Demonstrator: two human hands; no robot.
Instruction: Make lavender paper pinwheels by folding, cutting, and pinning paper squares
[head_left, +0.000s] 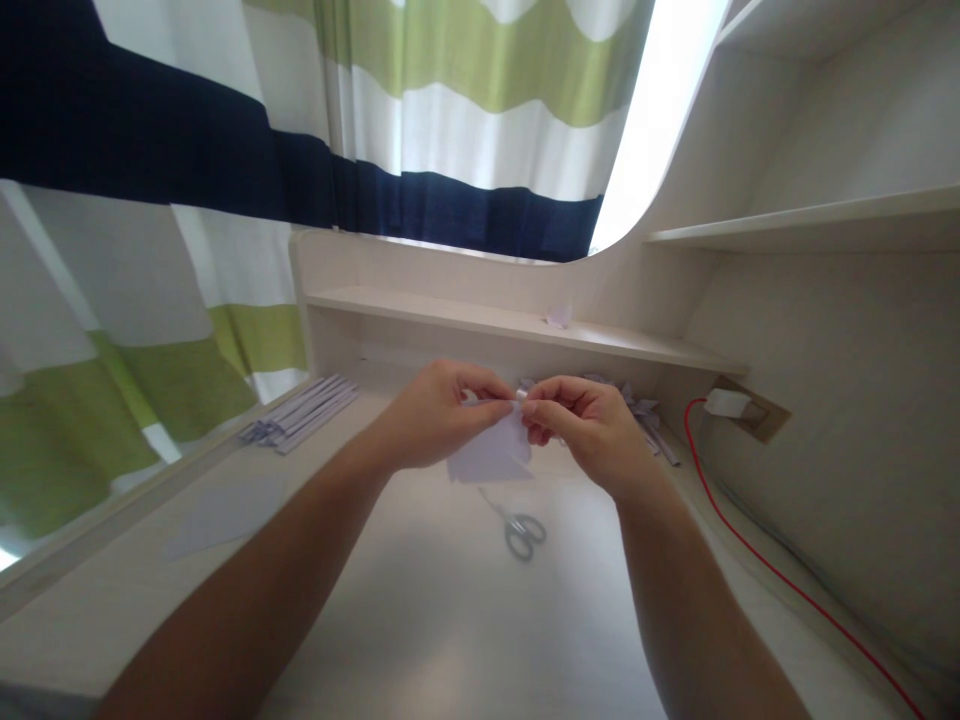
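My left hand point(442, 415) and my right hand point(585, 420) meet fingertip to fingertip above the desk, both closed in a pinch. Between them is a piece of white paper point(491, 452), which hangs below the fingers. At its upper edge a small white rolled bit point(520, 396) shows between the fingertips. A pair of scissors point(517, 526) with grey handles lies on the desk just below my hands, its blades pointing up and left.
Thin rolled paper sticks point(304, 412) lie bundled at the left. A white sheet point(225, 512) rests nearer on that side. More folded paper pieces point(645, 408) lie behind my right hand. A red cable point(742, 535) runs from a white plug point(726, 403) along the right wall.
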